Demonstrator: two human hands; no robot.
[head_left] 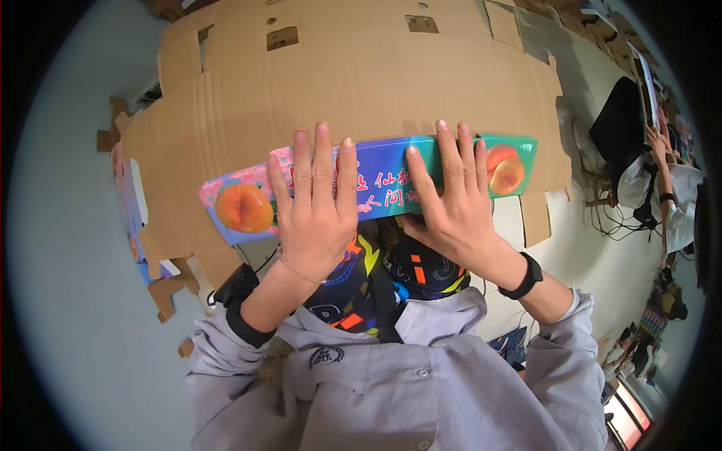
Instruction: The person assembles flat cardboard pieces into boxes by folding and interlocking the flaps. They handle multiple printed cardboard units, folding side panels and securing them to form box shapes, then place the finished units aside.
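A long, flat printed carton lies across in front of me on brown cardboard. It runs from pink and blue on the left to green on the right, with a peach pictured near each end. My left hand rests flat on its left half, fingers stretched toward the far edge. On the right half lies my right hand, also flat, its fingers spread a little and its thumb by the near edge. Neither hand grips anything. Both palms cover parts of the carton's printed face.
A large cardboard sheet with cut-out holes spreads under and beyond the carton. Another printed carton piece stands at its left edge. At the far right are a black chair-like shape and another person's arm.
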